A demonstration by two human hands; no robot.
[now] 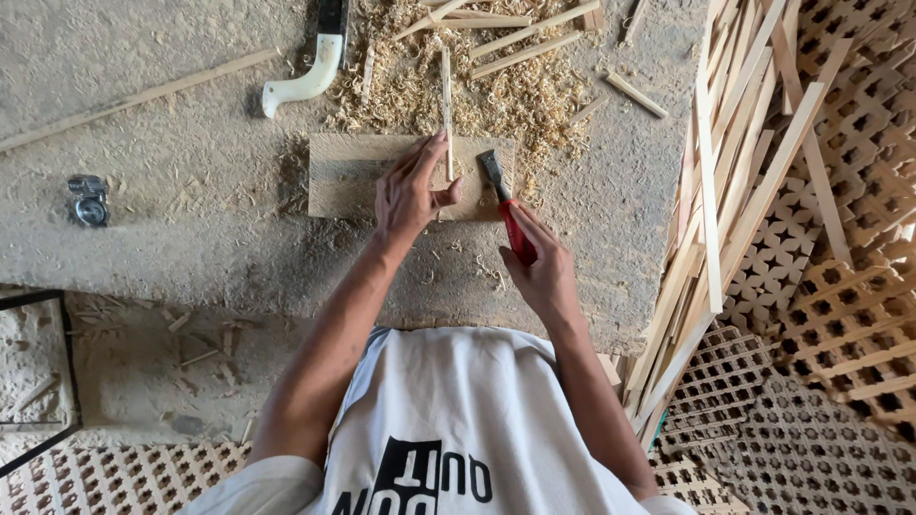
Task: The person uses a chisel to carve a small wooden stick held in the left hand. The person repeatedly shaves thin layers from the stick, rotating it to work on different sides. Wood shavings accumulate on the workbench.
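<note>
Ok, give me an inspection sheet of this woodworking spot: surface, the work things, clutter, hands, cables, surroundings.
Surface: dusty concrete slab with a flat wooden board on it.
Job's things: thin wooden strip lying across the board; red-handled chisel.
Clutter: wood shavings, loose offcut sticks, white-handled saw, small metal object.
Grippers: left hand presses the strip down; right hand grips the chisel handle, blade over the board.
Cables: nothing seen.
Surroundings: stacked long slats and wooden lattice panels to the right; more lattice lower left.
</note>
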